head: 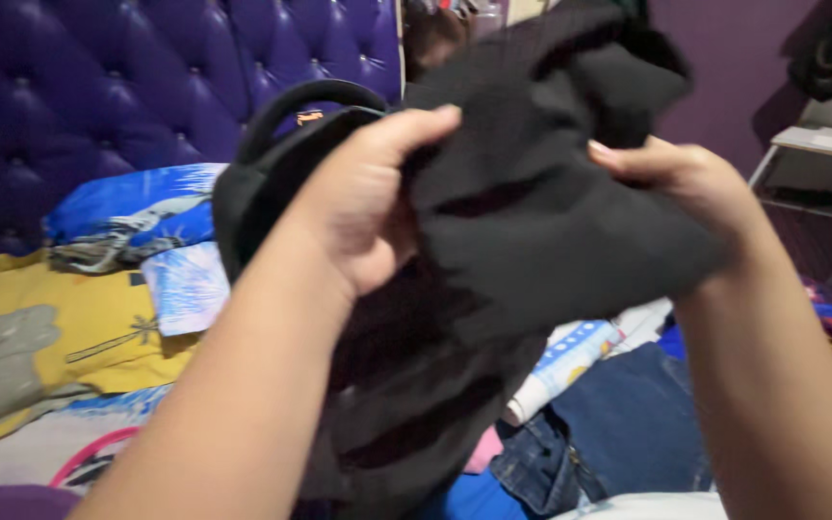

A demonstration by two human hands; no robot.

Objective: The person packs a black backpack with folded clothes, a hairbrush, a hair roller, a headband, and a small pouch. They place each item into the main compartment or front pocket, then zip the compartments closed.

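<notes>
I am holding a black cloth [532, 221] up in the air in front of me with both hands. My left hand [358, 207] is gripping its left side, with my thumb on top and my fingers curled into the soft cloth. My right hand [681, 178] is pinching the right edge between my thumb and fingers. The cloth is all bunched and crumpled, and a long part is hanging down between my arms. It is not flat and it is not folded, so I think the work on it is only at the start. Behind my left hand a black bag with a round handle [281, 144] is sitting on the bed. Under my arms, blue jeans [618, 424] are lying in a heap, not folded either, near a white and blue tube [565, 366]. A yellow pillow [69, 327] is lying to the left, below the purple headboard [98, 87].
</notes>
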